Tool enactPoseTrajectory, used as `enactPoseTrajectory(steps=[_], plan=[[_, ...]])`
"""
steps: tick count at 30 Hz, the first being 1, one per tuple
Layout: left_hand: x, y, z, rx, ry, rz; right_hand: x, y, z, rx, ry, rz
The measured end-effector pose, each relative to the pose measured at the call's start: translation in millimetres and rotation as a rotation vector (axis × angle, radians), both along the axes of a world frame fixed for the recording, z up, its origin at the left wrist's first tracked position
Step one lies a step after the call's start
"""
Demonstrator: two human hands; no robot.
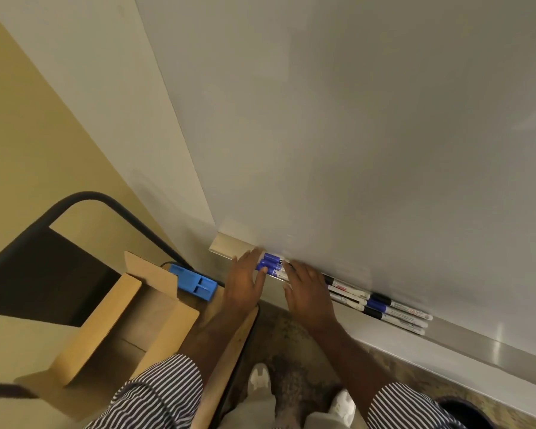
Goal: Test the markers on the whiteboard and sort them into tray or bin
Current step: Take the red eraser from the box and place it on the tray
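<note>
Head view shows both hands at the whiteboard tray point(464, 345): left hand point(245, 286) with fingers spread flat against the blue-capped markers point(270, 264), right hand point(308, 292) relaxed over them. More markers point(381, 305) lie toward 3 o'clock. Whiteboard point(353, 119) bears no marks and the cardboard box point(130, 323) at 9 o'clock looks empty, so sorting seems barely begun. Patterned carpet lies below.

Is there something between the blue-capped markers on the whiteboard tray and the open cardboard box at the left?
Partly. The left hand lies flat beside the blue-capped markers, on the cardboard box side. A blue eraser also sits between tray and box. The box's top is open.
</note>
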State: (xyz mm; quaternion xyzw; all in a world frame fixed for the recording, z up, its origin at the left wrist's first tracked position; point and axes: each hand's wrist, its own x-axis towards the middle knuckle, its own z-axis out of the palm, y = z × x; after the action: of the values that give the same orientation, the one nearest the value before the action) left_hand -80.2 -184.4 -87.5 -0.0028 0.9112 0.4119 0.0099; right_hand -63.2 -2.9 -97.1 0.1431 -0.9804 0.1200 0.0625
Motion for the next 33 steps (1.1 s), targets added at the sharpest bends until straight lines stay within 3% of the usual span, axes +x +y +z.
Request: enactPoseTrajectory(steps=[9, 21, 26, 33], plan=[[51, -2, 14, -0.088, 0.155, 0.069, -3, -16, 19, -0.033, -0.014, 0.202], [159, 4, 14, -0.155, 0.04, 0.407, 31, -36, 33, -0.02, 0.02, 0.613], [196, -6, 15, -0.23, -0.101, 0.543, 50, -45, 33, 0.003, -0.011, 0.766], [221, -36, -3, -0.342, -0.262, 0.566, 65, -72, 22, 0.161, -0.096, 0.852]])
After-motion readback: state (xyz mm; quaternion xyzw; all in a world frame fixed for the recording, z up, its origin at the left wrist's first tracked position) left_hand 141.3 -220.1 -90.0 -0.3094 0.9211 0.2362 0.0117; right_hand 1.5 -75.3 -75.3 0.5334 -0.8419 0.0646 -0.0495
